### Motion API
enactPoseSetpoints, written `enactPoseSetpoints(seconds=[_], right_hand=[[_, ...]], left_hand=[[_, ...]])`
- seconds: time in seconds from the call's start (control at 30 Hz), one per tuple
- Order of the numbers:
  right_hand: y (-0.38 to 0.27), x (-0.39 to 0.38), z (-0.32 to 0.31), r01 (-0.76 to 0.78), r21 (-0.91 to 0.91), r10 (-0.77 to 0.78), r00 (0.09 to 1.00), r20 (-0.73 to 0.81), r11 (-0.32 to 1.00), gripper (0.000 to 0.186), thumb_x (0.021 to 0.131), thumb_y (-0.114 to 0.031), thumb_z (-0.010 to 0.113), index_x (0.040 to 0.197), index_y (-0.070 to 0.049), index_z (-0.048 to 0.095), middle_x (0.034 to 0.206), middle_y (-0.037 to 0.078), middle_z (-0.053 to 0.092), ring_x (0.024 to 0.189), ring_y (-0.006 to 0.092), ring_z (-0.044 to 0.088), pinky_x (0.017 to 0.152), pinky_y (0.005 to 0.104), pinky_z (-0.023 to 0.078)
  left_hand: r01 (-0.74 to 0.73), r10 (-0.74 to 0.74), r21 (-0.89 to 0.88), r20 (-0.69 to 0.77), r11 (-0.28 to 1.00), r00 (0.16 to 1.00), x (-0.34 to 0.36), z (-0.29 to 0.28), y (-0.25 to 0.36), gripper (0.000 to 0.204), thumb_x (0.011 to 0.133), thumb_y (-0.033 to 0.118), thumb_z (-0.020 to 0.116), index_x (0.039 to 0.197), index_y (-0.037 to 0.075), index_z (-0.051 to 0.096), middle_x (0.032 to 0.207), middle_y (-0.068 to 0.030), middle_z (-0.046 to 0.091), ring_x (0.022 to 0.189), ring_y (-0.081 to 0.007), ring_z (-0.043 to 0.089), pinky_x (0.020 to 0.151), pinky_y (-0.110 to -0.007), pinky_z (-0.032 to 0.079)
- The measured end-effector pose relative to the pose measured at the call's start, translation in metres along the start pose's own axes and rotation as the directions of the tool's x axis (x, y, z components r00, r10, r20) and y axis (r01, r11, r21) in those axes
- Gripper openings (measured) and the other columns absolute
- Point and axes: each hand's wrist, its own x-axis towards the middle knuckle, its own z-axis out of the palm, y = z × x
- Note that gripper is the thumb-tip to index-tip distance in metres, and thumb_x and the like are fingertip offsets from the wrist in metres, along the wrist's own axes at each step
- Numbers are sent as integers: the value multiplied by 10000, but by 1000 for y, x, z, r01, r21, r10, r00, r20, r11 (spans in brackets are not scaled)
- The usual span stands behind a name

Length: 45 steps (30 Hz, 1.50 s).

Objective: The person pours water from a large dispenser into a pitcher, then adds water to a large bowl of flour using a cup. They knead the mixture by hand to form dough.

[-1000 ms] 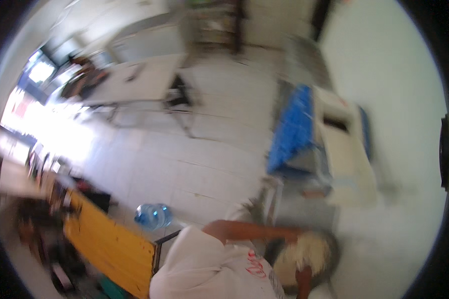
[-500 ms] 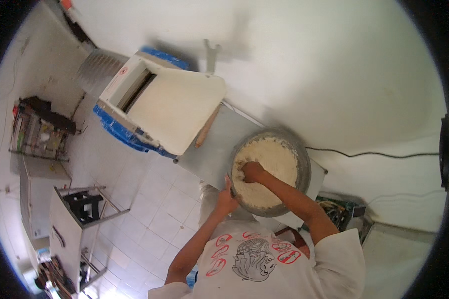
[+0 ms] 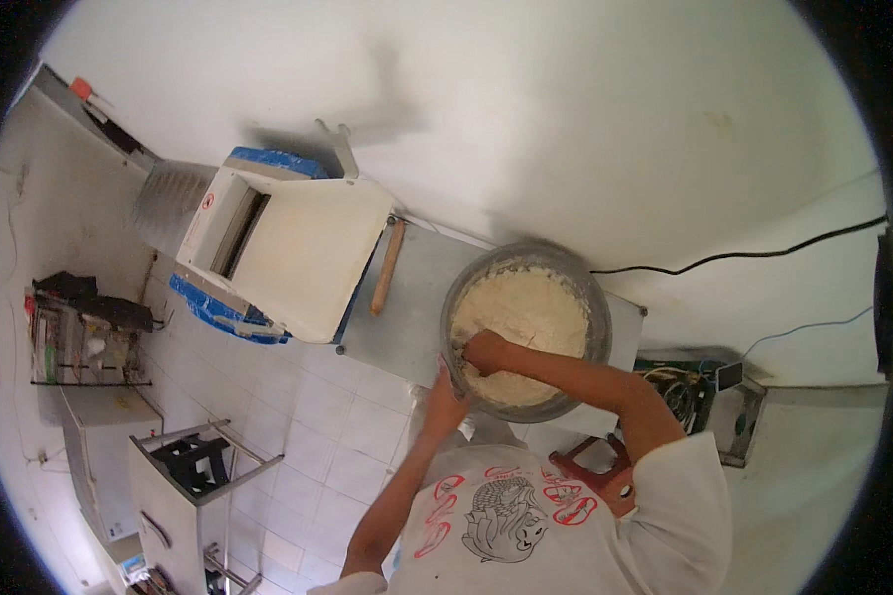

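Observation:
A large round grey basin [image 3: 601,327] holds a pale, crumbly flour mixture [image 3: 526,302] with a rough, lumpy surface. My right hand [image 3: 484,352] is inside at the near left, its fingers curled into the mixture against the wall; the fingertips are buried. At the basin's left side my left hand [image 3: 446,399] grips the rim from outside, with a finger stretched up along the wall. The basin stands on a grey metal table [image 3: 417,288].
Left of the basin lies a wooden rolling pin [image 3: 388,270], beside a white and blue dough-rolling machine [image 3: 308,253]. A black cable [image 3: 704,270] runs along the wall. Exposed electronics [image 3: 680,392] and a brown stool [image 3: 605,471] are at the right. Another table [image 3: 174,506] stands at lower left.
The head view has shifted, showing more of the rolling pin and stool. My right hand stays in the mixture near the left wall, and the surface looks more broken up. My left hand keeps the rim.

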Motion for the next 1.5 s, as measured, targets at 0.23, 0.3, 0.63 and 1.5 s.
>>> enactPoseSetpoints(seconds=[0.23, 0.3, 0.63, 1.5], right_hand=[[73, -62, -16, -360, 211, 396, 903, -167, 909, 396, 714, -273, 812, 1014, -19, 760, 1011, 208, 722, 980, 394, 701, 864, 483, 563], [70, -99, -3, -457, 292, 516, 840, -171, 840, 489, 716, -354, 832, 1066, -27, 735, 1076, 203, 716, 1011, 401, 695, 874, 518, 559], [51, -71, 70, -609, 534, 780, 601, -171, 586, 509, 685, -243, 832, 1089, 27, 681, 1046, 243, 691, 1032, 438, 677, 887, 544, 553], [3, -77, 110, 88, 844, 839, -94, 535, -529, 755, 814, -353, 745, 1359, 126, 537, 1325, 337, 593, 1174, 445, 633, 1020, 462, 503]], left_hand=[[-71, 65, 18, 218, 997, 974, 38, -26, -38, 827, 860, 270, 811, 1520, -30, 413, 1012, -222, 664, 935, -303, 663, 858, -457, 524], [-119, 97, 114, 185, 986, 978, 73, -41, -38, 786, 863, 315, 820, 1491, -4, 470, 1079, -202, 655, 955, -293, 666, 860, -435, 535], [-160, 171, -102, 110, 982, 979, 248, 8, -5, 588, 858, 375, 841, 1305, 35, 667, 1138, -158, 590, 1064, -297, 612, 871, -406, 545], [-188, 210, -203, 89, 961, 974, 187, 1, 12, 349, 923, 207, 763, 1137, -43, 648, 1066, -152, 685, 986, -268, 637, 928, -387, 494]])
